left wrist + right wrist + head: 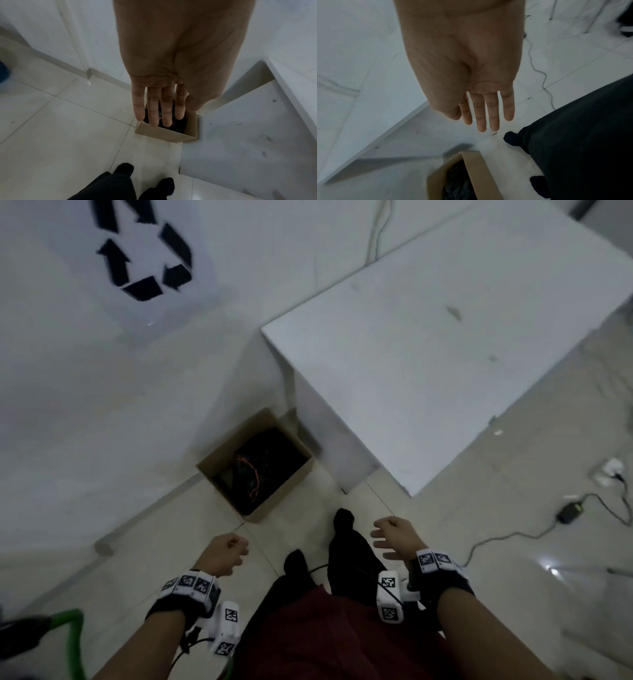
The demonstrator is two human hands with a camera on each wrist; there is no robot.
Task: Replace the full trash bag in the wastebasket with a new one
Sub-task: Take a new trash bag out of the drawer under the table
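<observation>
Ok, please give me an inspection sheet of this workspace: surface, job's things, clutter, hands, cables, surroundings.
Surface: pale tiled floor, bare around the box.
Job's things: cardboard box used as wastebasket, standing in the corner beside the white table; black trash bag inside with a red drawstring. New bag: nothing seen.
Clutter: small white scraps on the floor at right.
Hands: left hand and right hand both empty, short of the box.
Cables: grey cable with black adapter on the floor; green hose.
Surroundings: white wall, recycling sign.
</observation>
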